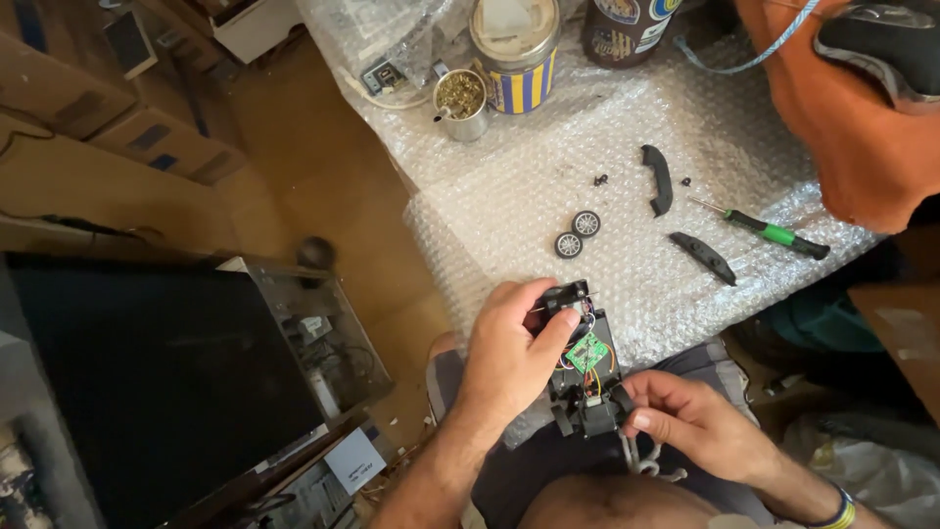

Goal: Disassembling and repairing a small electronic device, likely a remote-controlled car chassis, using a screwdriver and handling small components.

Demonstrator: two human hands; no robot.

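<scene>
A small black toy car chassis (587,377) with a green circuit board (587,353) and coloured wires sits over my lap at the table's near edge. My left hand (509,353) grips its front end, thumb pressed on top. My right hand (685,416) pinches its rear end. On the bubble wrap (548,167) beyond lie two small wheels (578,233), two curved black plastic parts (661,178) (703,257), a few tiny black bits (600,180) and a green-handled screwdriver (774,233).
A small tin of brass bits (460,103), a striped tin (516,54) and a dark jar (622,29) stand at the table's far side. An orange cloth (842,127) lies at the right. A dark case (166,382) and cardboard boxes (88,118) are on the left.
</scene>
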